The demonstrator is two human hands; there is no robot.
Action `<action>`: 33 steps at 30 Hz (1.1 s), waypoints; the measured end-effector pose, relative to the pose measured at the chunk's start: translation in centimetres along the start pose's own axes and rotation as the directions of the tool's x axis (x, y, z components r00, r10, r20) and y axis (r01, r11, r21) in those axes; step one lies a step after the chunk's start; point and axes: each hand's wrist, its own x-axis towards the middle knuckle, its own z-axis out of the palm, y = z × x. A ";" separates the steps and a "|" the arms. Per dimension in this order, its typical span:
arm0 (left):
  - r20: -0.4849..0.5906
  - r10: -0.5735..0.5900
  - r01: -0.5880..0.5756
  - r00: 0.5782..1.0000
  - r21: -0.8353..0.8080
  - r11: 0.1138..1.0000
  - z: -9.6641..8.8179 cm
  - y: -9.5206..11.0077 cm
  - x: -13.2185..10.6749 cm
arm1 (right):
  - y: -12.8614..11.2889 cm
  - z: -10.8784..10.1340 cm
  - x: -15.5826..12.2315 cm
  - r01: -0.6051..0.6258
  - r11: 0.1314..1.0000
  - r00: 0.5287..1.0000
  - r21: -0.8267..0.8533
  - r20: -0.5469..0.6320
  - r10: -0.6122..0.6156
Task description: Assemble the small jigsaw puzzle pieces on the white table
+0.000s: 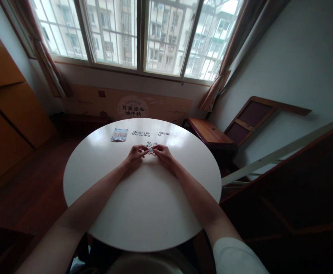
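A small heap of jigsaw puzzle pieces [150,149] lies on the white round table between my hands. My left hand [136,153] is closed in a pinch at the heap's left side, on what looks like a puzzle piece. From the right, my right hand [163,151] also pinches at the pieces, its fingertips close to those of the left. The fingers partly hide the pieces they grip. Beyond them, loose pieces stand in two rows [140,133], with a shorter group [164,133] to their right. A colourful picture sheet [119,134] lies to the left of the rows.
The white round table [143,213] fills the middle of the view. A wooden chair [209,130] stands beyond its right edge, near a wooden frame leaning on the wall. Wooden cabinets [15,125] are at the left, and a barred window is behind the table.
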 end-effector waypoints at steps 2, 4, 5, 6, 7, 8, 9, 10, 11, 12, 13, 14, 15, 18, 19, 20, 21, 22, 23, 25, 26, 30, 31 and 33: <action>-0.002 0.000 0.000 1.000 0.000 1.000 0.0 0.0 0.0 | -0.1 0.0 0.0 -0.005 1.000 1.000 0.007 -0.004 0.005; -0.008 0.001 -0.001 1.000 0.002 1.000 -0.1 0.0 0.0 | -0.1 0.1 0.0 -0.003 1.000 1.000 0.010 -0.003 0.003; -0.011 0.002 -0.002 1.000 0.004 1.000 -0.1 0.0 0.0 | -0.1 0.1 0.0 0.000 1.000 1.000 0.012 -0.005 0.000; -0.012 0.003 -0.003 1.000 0.006 1.000 -0.1 0.0 0.0 | -0.1 0.0 0.0 0.004 1.000 1.000 0.012 -0.005 -0.004; -0.013 0.004 -0.004 1.000 0.008 1.000 -0.1 0.0 0.0 | 0.0 0.0 0.0 0.008 1.000 1.000 0.011 -0.004 -0.008; -0.014 0.004 -0.004 1.000 0.010 1.000 0.0 0.0 0.0 | 0.0 0.0 0.0 0.010 1.000 1.000 0.010 -0.005 -0.010; -0.016 0.004 -0.004 1.000 0.012 1.000 0.0 0.0 0.0 | 0.1 0.0 0.0 0.010 1.000 1.000 0.010 -0.004 -0.010; -0.019 0.003 -0.003 1.000 0.014 1.000 0.0 0.0 0.1 | 0.2 0.0 0.0 0.010 1.000 1.000 0.011 -0.002 -0.010; -0.020 0.001 0.000 1.000 0.014 1.000 0.0 0.0 0.1 | 0.2 -0.1 0.1 0.010 1.000 1.000 0.012 0.000 -0.010; -0.021 -0.002 0.002 1.000 0.013 1.000 0.0 -0.1 0.1 | 0.3 -0.1 0.1 0.011 1.000 1.000 0.012 0.002 -0.011; -0.019 -0.005 0.006 1.000 0.012 1.000 0.0 -0.1 0.1 | 0.3 -0.1 0.1 0.012 1.000 1.000 0.012 0.003 -0.012; -0.014 -0.009 0.009 1.000 0.012 1.000 0.0 -0.2 0.1 | 0.4 -0.1 0.1 0.013 1.000 1.000 0.011 0.004 -0.013; -0.009 -0.012 0.012 1.000 0.012 1.000 0.0 -0.2 0.1 | 0.4 -0.1 0.1 0.014 1.000 1.000 0.009 0.004 -0.014; 0.010 -0.021 0.021 1.000 0.010 1.000 0.0 -0.2 0.0 | 0.4 -0.2 0.2 0.020 1.000 1.000 0.000 0.007 -0.020; 0.017 -0.024 0.024 1.000 0.009 1.000 0.0 -0.2 0.0 | 0.5 -0.2 0.2 0.022 1.000 1.000 -0.004 0.009 -0.022; 0.021 -0.027 0.027 0.999 0.009 1.000 0.0 -0.1 0.0 | 0.5 -0.2 0.2 0.023 1.000 1.000 -0.006 0.012 -0.023; 0.023 -0.030 0.030 0.999 0.011 0.999 0.0 -0.1 -0.1 | 0.5 -0.2 0.2 0.022 1.000 1.000 -0.007 0.015 -0.022; 0.025 -0.032 0.031 0.999 0.014 0.999 0.0 -0.1 -0.1 | 0.4 -0.2 0.2 0.020 1.000 1.000 -0.008 0.018 -0.020; 0.025 -0.032 0.031 0.999 0.017 0.999 0.0 0.0 -0.1 | 0.4 -0.2 0.2 0.019 1.000 1.000 -0.008 0.020 -0.019; 0.024 -0.028 0.028 0.999 0.017 0.999 0.0 0.0 -0.1 | 0.3 -0.2 0.1 0.019 1.000 1.000 -0.011 0.022 -0.019; 0.024 -0.026 0.025 0.999 0.016 1.000 0.0 0.0 -0.1 | 0.2 -0.2 0.1 0.020 1.000 1.000 -0.015 0.023 -0.019; 0.014 -0.014 0.014 1.000 0.007 1.000 0.0 -0.2 0.0 | -0.2 -0.1 0.0 0.014 1.000 1.000 -0.026 0.026 -0.013; 0.007 -0.011 0.011 1.000 0.004 1.000 0.0 -0.2 0.0 | -0.2 -0.1 0.0 0.010 1.000 1.000 -0.027 0.026 -0.010; -0.004 -0.006 0.006 1.000 0.000 1.000 0.0 -0.2 0.0 | -0.3 -0.1 0.0 0.005 0.999 1.000 -0.032 0.026 -0.005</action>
